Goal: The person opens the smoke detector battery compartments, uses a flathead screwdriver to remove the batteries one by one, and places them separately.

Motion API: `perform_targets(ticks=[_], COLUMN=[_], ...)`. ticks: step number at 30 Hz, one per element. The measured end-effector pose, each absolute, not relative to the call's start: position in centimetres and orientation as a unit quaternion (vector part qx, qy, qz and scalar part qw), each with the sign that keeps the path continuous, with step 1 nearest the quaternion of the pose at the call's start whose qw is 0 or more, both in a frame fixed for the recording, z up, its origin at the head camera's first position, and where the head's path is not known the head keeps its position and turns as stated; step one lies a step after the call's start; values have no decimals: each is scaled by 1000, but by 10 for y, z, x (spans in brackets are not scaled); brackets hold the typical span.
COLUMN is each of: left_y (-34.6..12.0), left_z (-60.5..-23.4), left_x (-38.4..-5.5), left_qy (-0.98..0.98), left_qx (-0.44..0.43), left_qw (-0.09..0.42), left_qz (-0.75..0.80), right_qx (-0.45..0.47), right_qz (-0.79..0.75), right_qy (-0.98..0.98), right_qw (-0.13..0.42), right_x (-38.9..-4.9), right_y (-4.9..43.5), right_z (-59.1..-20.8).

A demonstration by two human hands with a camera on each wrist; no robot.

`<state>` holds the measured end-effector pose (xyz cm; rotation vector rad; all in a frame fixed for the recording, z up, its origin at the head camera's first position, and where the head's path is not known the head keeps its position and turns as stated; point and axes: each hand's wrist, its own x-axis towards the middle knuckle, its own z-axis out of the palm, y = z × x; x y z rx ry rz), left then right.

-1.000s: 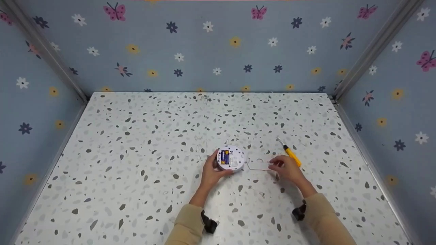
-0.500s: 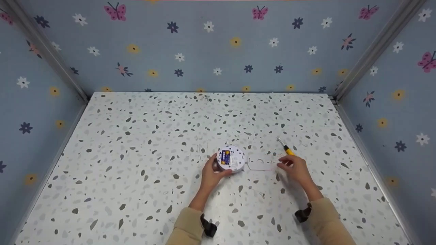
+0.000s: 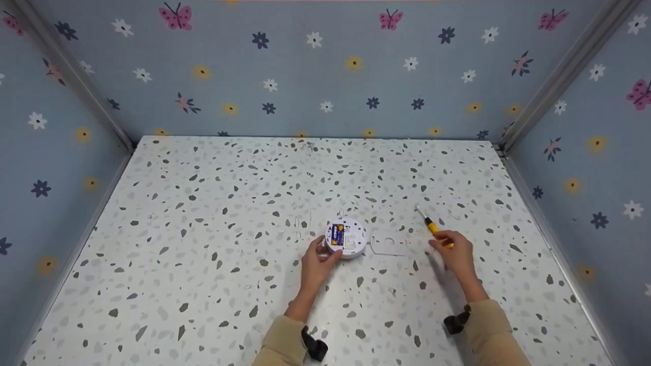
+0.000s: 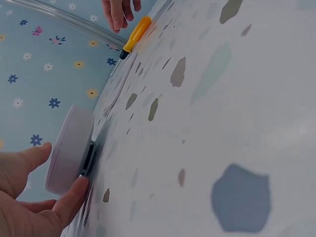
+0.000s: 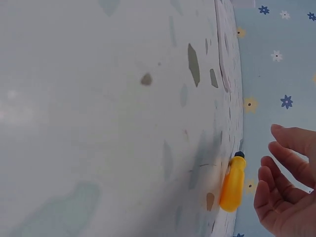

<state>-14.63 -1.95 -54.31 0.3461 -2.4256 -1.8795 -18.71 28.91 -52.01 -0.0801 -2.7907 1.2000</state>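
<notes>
Shifted the right hand [image 3: 459, 256], in head view, away from the flat white plastic plate [image 3: 384, 247] to the yellow-handled metal screwdriver [image 3: 430, 224] on the table [image 3: 203, 284]. In left wrist view, gripping the round white plastic device [image 4: 70, 148], near the plate, with the left hand [image 4: 35, 216]. In right wrist view, seemingly reaching with loose, empty fingers [image 5: 291, 160], next needing to close round the handle [image 5: 233, 187].

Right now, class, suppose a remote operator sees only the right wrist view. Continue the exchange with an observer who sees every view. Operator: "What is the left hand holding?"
Observer: The left hand grips a round white plastic device at its edge.
Operator: What shows on its upper face?
Observer: Blue-and-orange batteries, uncovered.
Operator: That thin white edge I see: what is it?
Observer: A flat white plate, with a curved line on its face.
</notes>
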Motion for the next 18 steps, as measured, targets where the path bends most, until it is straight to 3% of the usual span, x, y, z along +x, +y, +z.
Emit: perform_targets(ticks=[6, 18], left_y=[-17, -7], left_z=[-542, -546], left_x=[-143, -142], left_qy=[-792, -777], left_qx=[127, 160], left_qw=[24, 16], left_qz=[-597, -609], right_qx=[-78, -120], right_qz=[380, 383], right_qy=[-920, -916], right_qw=[59, -23], right_x=[-190, -197], right_y=[294, 307], right_z=[-520, -520])
